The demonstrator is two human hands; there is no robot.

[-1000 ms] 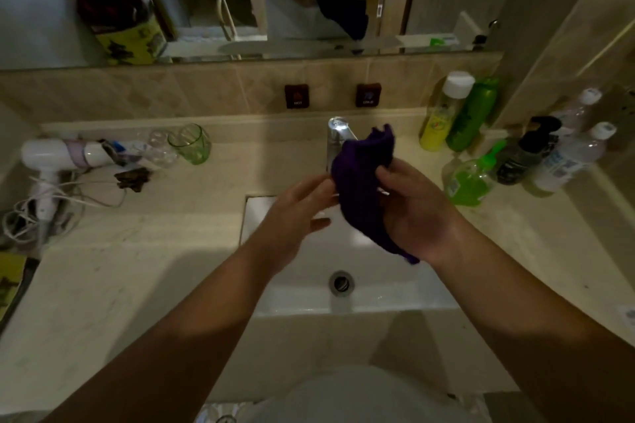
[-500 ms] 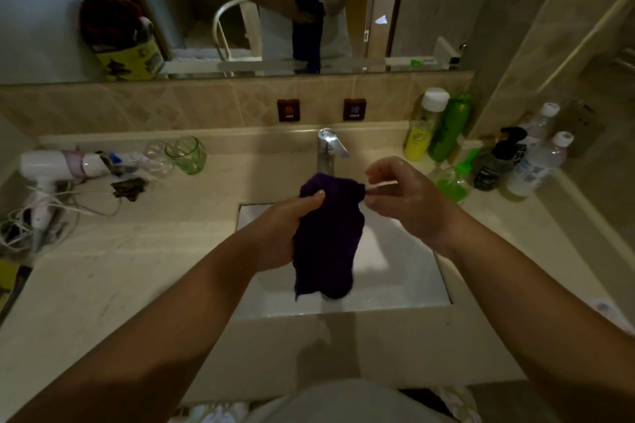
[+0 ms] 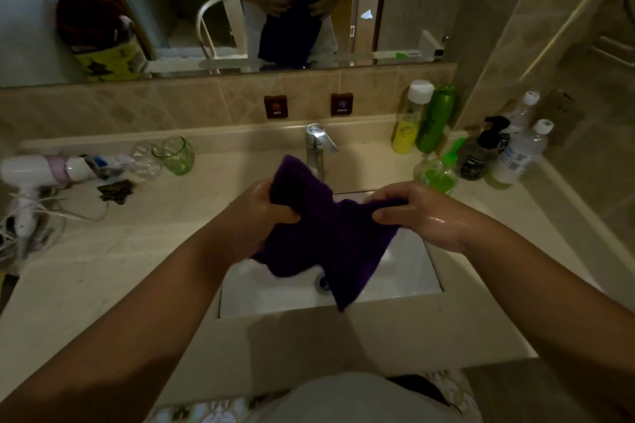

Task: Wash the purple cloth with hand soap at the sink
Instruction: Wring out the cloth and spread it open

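Spread wider now, purple cloth [image 3: 330, 233] is gripped by left hand [image 3: 264, 213] and right hand [image 3: 412, 216].

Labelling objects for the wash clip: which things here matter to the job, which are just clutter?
Job: purple cloth, held by left hand and right hand; sink; faucet; green pump soap bottle.

Clutter: hair dryer, green cup, yellow bottle.

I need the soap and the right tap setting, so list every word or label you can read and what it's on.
"HOT": left wall plaque above the faucet.
"COLD": right wall plaque.
Bottle labels at right, including the green pump bottle and clear bottle: too blurred to read.
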